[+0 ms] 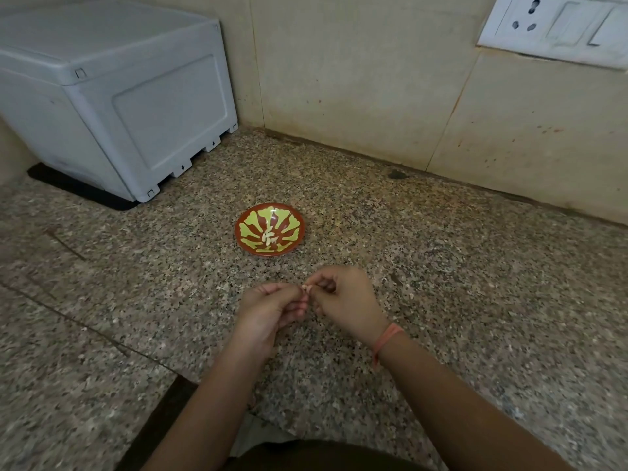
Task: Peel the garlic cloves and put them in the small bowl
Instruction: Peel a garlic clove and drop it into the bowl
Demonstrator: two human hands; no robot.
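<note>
Head view: your left hand and right hand pinch one garlic clove near the small bowl, likely to shorten the drop.

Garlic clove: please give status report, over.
Left hand and right hand both pinch one garlic clove above the counter. Small bowl beyond holds several peeled cloves. Nothing in the way.

Speckled granite counter runs beneath the left hand; beyond and left of it, a grey box (on a black mat); beige wall behind, white socket plate far right.
</note>
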